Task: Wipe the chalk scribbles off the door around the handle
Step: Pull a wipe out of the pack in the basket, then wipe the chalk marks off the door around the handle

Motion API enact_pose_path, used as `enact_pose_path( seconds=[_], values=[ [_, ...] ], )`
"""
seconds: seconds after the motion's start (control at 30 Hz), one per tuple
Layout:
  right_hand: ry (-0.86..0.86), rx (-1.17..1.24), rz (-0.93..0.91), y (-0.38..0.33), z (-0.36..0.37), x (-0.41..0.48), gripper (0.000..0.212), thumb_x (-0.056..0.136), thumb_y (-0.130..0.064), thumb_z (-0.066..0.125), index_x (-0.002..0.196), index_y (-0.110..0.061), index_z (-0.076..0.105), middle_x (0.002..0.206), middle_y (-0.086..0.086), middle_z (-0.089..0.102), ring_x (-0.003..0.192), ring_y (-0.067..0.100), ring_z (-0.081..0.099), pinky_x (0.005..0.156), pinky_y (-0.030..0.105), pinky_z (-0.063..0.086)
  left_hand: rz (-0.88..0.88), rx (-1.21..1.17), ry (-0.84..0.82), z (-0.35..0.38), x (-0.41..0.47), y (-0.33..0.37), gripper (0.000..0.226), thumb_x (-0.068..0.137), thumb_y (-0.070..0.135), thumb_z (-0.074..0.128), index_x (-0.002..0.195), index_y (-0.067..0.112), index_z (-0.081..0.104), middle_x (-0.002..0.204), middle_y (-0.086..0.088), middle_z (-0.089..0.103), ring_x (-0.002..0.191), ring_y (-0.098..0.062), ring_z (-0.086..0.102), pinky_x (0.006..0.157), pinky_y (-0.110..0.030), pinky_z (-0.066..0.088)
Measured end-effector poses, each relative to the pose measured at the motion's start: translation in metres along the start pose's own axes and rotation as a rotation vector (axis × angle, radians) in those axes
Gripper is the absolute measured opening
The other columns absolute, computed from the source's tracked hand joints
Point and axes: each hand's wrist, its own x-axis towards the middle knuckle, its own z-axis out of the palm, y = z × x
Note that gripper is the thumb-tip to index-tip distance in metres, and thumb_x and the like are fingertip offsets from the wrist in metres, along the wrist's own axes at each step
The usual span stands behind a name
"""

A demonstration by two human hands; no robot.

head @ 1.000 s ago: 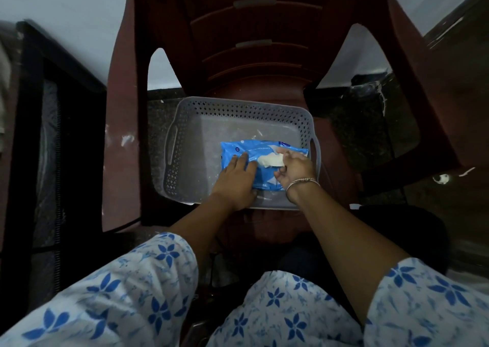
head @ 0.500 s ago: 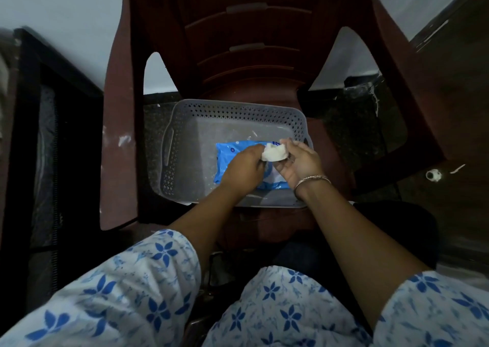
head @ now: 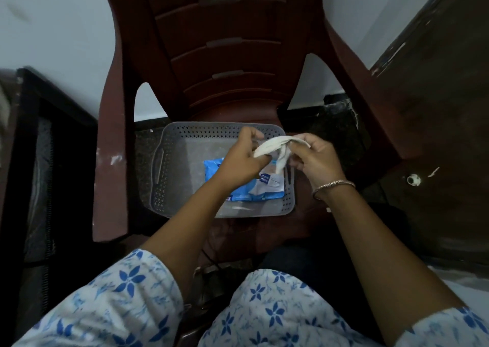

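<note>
Centre of frame: left hand point(head: 242, 158) and right hand point(head: 315, 158), fingers pinching opposite ends of the white wipe point(head: 272, 145), hold it above the wipe pack point(head: 267, 188) in the basket point(head: 169, 166), apparently to spread it for wiping.

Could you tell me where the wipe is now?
Head view, centre: the wipe is held between left hand and right hand, above the grey basket.

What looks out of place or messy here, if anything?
Only white smudges on the chair arm, maybe chalk or paint. The wipe is twisted between the left hand and right hand; nothing looks spilled or broken.
</note>
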Motion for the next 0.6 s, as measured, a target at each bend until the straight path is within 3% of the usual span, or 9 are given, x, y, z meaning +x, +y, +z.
enact_pose_path(
  seconds=[0.1,0.2,0.33,0.43,0.5,0.6],
  values=[
    [0.073,0.027,-0.083,-0.018,-0.024,-0.012,0.015,0.076,-0.006,0.057,0.073,-0.015,0.069,0.069,0.006,0.066,0.071,0.02,0.061,0.066,0.031,0.05,0.095,-0.033,-0.046,0.008,-0.002,0.026,0.024,0.087,0.005,0.055,0.087,0.026,0.042,0.081,0.004,0.053,0.053,0.0,0.048,0.049,-0.026,0.049],
    [0.109,0.104,-0.12,-0.035,-0.047,-0.027,0.02,0.077,0.01,0.052,0.081,-0.007,0.062,0.072,0.012,0.066,0.061,0.02,0.066,0.055,0.027,0.052,0.157,-0.073,-0.095,0.025,-0.005,0.05,0.02,0.087,0.0,0.053,0.081,0.019,0.048,0.069,0.001,0.051,0.053,-0.007,0.047,0.05,-0.03,0.047],
    [0.081,0.085,-0.166,-0.054,-0.086,-0.053,0.034,0.079,0.017,0.045,0.084,-0.013,0.061,0.069,0.003,0.069,0.051,0.011,0.061,0.044,0.018,0.047,0.266,-0.082,-0.064,0.056,-0.009,0.079,0.021,0.083,0.0,0.062,0.076,0.019,0.06,0.067,-0.002,0.057,0.058,-0.017,0.051,0.059,-0.036,0.046],
    [0.112,0.095,-0.163,-0.065,-0.12,-0.075,0.032,0.079,0.017,0.047,0.073,-0.009,0.064,0.063,0.002,0.069,0.053,0.01,0.062,0.047,0.017,0.048,0.381,-0.036,-0.05,0.083,-0.009,0.099,0.024,0.081,-0.002,0.064,0.082,0.021,0.068,0.081,-0.009,0.063,0.063,-0.006,0.058,0.058,-0.022,0.048],
    [0.184,0.052,-0.172,-0.071,-0.145,-0.092,0.031,0.076,0.016,0.051,0.07,-0.01,0.067,0.066,0.002,0.07,0.06,0.012,0.065,0.054,0.02,0.05,0.434,-0.02,-0.051,0.106,-0.01,0.114,0.028,0.079,-0.003,0.063,0.087,0.023,0.069,0.085,-0.012,0.066,0.068,-0.012,0.062,0.062,-0.028,0.053],
    [0.282,-0.153,-0.233,-0.078,-0.183,-0.119,0.02,0.075,-0.001,0.067,0.079,-0.02,0.069,0.073,-0.01,0.069,0.068,0.005,0.062,0.061,0.021,0.048,0.529,0.038,-0.079,0.145,-0.015,0.14,0.029,0.075,0.007,0.068,0.082,0.034,0.059,0.072,0.005,0.064,0.061,-0.01,0.058,0.061,-0.034,0.051]
  ],
)
